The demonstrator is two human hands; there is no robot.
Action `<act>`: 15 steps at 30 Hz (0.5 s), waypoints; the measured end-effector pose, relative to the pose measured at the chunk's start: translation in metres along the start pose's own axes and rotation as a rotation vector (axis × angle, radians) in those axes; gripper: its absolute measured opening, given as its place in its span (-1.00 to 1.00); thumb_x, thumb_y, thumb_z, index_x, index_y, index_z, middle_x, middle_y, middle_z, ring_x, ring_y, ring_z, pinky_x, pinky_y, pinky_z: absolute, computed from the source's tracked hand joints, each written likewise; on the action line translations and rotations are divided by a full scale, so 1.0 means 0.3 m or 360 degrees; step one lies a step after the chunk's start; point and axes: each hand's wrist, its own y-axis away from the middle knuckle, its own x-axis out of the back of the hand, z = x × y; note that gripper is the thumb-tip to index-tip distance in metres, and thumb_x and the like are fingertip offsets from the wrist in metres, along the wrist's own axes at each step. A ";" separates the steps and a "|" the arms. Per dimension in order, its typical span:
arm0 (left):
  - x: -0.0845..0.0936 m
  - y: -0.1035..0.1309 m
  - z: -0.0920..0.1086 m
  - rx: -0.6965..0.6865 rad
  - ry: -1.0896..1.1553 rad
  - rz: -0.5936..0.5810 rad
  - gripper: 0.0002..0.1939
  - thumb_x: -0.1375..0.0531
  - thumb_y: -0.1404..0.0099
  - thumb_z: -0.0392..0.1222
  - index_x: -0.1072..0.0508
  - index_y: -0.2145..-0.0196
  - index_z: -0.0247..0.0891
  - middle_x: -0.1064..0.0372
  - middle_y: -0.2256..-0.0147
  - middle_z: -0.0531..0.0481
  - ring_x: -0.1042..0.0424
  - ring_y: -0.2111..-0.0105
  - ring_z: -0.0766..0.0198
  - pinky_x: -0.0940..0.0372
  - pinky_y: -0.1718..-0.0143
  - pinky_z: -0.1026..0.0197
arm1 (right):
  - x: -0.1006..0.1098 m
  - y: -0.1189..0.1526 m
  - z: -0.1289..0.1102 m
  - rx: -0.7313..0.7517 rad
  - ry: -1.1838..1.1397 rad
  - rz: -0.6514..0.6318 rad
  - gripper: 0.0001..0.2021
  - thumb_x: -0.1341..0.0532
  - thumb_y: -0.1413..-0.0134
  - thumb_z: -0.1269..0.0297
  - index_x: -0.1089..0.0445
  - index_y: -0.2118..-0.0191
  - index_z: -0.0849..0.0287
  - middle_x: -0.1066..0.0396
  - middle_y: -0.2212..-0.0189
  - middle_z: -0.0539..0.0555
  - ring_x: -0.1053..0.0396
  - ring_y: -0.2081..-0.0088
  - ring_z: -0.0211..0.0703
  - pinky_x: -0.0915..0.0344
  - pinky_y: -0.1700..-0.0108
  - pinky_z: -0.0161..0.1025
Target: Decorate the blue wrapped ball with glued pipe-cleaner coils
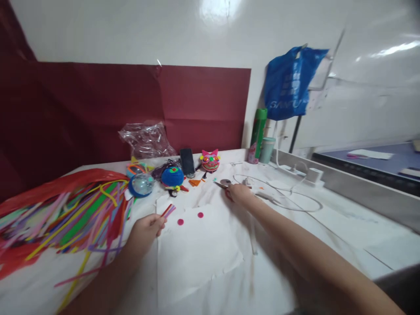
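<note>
My left hand [149,231] is closed, pinching short red and purple pipe cleaners [168,211] that point up and to the right. Scissors [221,185] are in the closed fingers of my right hand [235,192], further forward on the table, with their tips toward the left. Between my hands lies a white sheet of paper [197,258], bearing a red dot [180,222] and another red dot [200,215]. Behind it are a blue yarn ball [172,176] with coloured bits and a pink ball figure [210,161] with pointed ears.
Many coloured pipe cleaners [78,218] cover the left side. A clear ball [142,184], a phone [187,162] and crumpled plastic [146,140] lie toward the back. At the right are a cable [306,211], a green spray can [258,131] and a cup [267,150].
</note>
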 end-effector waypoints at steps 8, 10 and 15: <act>0.012 -0.009 -0.034 0.0025 0.0181 0.0054 -0.73 -0.13 -0.01 -0.02 -0.35 0.61 -0.31 -0.18 0.72 0.13 -0.14 0.67 0.40 -0.01 0.59 0.33 | 0.005 0.007 -0.015 0.0108 -0.0410 0.0080 -0.60 -0.09 -0.10 0.36 -0.17 -0.07 0.29 -0.44 0.28 0.24 -0.41 0.31 -0.06 -0.23 0.34 -0.26; 0.013 -0.010 -0.036 0.0014 0.0312 0.0079 -0.72 -0.14 -0.02 -0.02 -0.36 0.59 -0.32 -0.16 0.72 0.15 -0.12 0.68 0.42 -0.03 0.60 0.33 | 0.006 0.020 -0.046 0.0194 -0.0543 0.0066 -0.60 -0.08 -0.11 0.29 -0.16 -0.08 0.22 -0.44 0.38 0.10 -0.38 0.41 -0.18 -0.21 0.42 -0.34; 0.004 -0.007 -0.034 -0.0035 0.0621 0.0127 -0.73 -0.17 -0.01 -0.03 -0.38 0.54 -0.34 -0.13 0.67 0.17 -0.02 0.71 0.49 -0.08 0.62 0.31 | 0.005 0.058 -0.109 0.0329 -0.1117 -0.0100 -0.61 -0.12 -0.03 0.08 -0.30 0.07 0.20 -0.27 0.61 -0.07 -0.16 0.64 -0.33 -0.07 0.60 -0.38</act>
